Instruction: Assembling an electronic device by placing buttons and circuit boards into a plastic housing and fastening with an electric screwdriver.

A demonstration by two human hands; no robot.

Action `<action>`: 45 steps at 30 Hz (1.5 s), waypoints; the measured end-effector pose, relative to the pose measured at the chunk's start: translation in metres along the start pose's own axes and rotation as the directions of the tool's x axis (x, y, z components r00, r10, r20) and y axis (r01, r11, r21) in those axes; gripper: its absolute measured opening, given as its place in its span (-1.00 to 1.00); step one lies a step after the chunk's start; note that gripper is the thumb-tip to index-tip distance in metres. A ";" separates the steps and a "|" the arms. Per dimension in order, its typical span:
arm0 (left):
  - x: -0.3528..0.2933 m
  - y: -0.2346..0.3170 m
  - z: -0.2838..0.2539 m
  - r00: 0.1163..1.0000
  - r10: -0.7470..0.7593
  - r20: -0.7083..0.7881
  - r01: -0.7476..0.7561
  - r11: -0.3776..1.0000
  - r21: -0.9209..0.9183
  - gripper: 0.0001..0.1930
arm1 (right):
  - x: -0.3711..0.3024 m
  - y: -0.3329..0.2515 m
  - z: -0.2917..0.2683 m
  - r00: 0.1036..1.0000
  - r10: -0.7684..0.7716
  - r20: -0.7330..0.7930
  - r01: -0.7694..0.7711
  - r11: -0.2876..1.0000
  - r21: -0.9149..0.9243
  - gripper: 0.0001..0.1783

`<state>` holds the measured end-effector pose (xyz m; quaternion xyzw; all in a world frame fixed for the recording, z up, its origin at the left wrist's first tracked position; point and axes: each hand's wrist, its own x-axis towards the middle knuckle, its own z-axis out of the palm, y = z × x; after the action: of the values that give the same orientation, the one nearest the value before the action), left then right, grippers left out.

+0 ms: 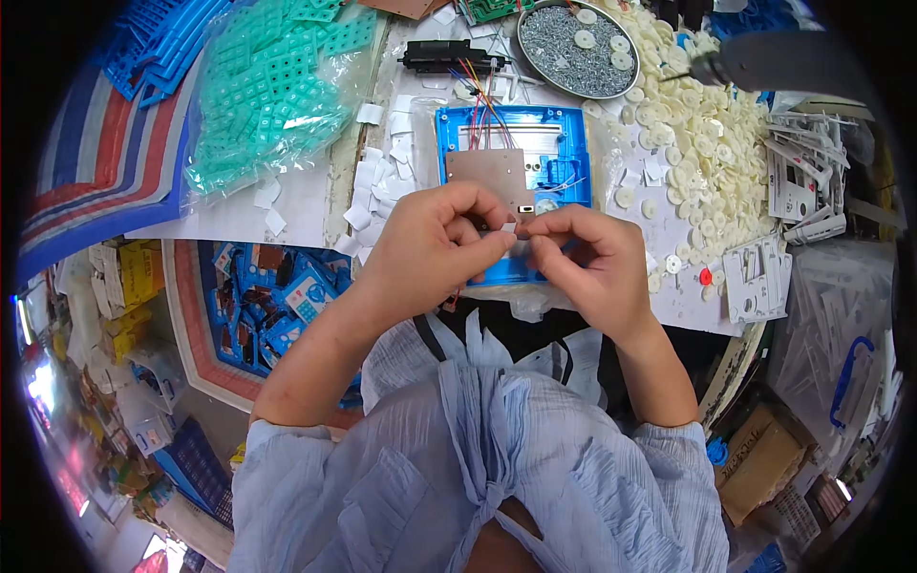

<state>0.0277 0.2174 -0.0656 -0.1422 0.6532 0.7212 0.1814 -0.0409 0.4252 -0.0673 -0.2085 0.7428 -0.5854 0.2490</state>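
Observation:
My left hand (441,239) pinches a small white square piece (509,227) between thumb and forefinger. Close beside it, the thumb and forefinger of my right hand (597,260) are drawn together. What sits between those right fingertips is too small to make out. Both hands are over the near part of a blue plastic casing (579,143). A brown circuit board (485,170) lies across the casing, its lower edge partly hidden by my left hand. Thin coloured wires (487,107) run from the board area up to a black part (447,55).
Loose white squares (368,186) lie left of the casing, near a bag of green plastic parts (272,91). Behind stands a round tray of screws (564,53). Cream plastic discs (693,134) are heaped right, under a dark power driver (783,65). Blue parts (272,306) fill a container lower left.

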 end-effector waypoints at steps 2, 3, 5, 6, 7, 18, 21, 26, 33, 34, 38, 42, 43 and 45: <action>-0.002 0.000 0.001 0.996 0.078 -0.045 -0.074 0.995 0.073 -0.87 | 0.001 -0.003 0.002 0.994 -0.109 -0.024 0.105 0.986 -0.131 -0.89; -0.003 -0.001 0.002 0.991 0.117 -0.071 -0.108 0.988 0.111 -0.87 | 0.002 -0.003 0.003 0.986 -0.165 -0.027 0.157 0.968 -0.194 -0.89; -0.006 0.000 0.005 0.963 0.242 -0.118 -0.209 0.949 0.236 -0.87 | 0.002 0.003 0.005 0.959 -0.282 -0.014 0.264 0.914 -0.308 -0.88; -0.007 0.000 0.006 0.943 0.304 -0.133 -0.254 0.920 0.299 -0.86 | 0.002 0.005 0.006 0.942 -0.337 -0.004 0.312 0.878 -0.363 -0.87; -0.006 -0.002 0.003 0.900 0.429 -0.074 -0.360 0.828 0.429 -0.84 | 0.001 0.005 0.007 0.933 -0.361 0.004 0.332 0.855 -0.399 -0.86; -0.005 -0.024 -0.020 0.613 0.681 0.401 -0.658 0.160 0.736 -0.80 | -0.023 -0.003 0.014 0.897 -0.416 0.150 0.415 0.678 -0.606 -0.77; -0.005 -0.028 -0.012 0.614 0.752 0.238 -0.663 0.328 0.673 -0.68 | -0.021 0.006 0.019 0.874 -0.484 0.046 0.427 0.720 -0.546 -0.78; -0.009 -0.036 -0.002 0.606 0.793 0.060 -0.645 0.445 0.621 -0.72 | -0.015 -0.002 0.012 0.984 0.127 0.128 -0.132 0.991 0.030 -0.83; -0.010 -0.048 0.003 0.564 0.826 0.025 -0.643 0.419 0.641 -0.72 | 0.018 -0.024 -0.002 0.724 0.486 0.490 -0.626 0.760 0.171 -0.78; -0.010 -0.047 0.001 0.555 0.830 0.053 -0.653 0.395 0.647 -0.71 | 0.019 -0.023 -0.001 0.742 0.476 0.473 -0.599 0.787 0.148 -0.78; -0.007 -0.041 -0.010 0.526 0.826 0.201 -0.689 0.275 0.671 -0.69 | 0.012 -0.013 0.006 0.898 0.306 0.315 -0.342 0.937 0.065 -0.78; -0.001 -0.033 -0.024 0.494 0.752 0.435 -0.738 0.099 0.668 -0.70 | 0.009 -0.003 0.020 0.985 -0.080 0.151 0.133 0.914 -0.382 -0.79; -0.003 -0.030 -0.025 0.499 0.732 0.463 -0.730 0.067 0.680 -0.72 | 0.009 -0.002 0.024 0.985 -0.089 0.146 0.145 0.883 -0.446 -0.78; -0.004 -0.021 -0.026 0.507 0.688 0.519 -0.716 0.000 0.699 -0.75 | 0.008 -0.001 0.030 0.985 -0.109 0.134 0.167 0.806 -0.568 -0.77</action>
<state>0.0400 0.1927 -0.0850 0.3249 0.8931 0.2729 -0.1494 -0.0292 0.3972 -0.0735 -0.3549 0.8553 -0.3391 0.1658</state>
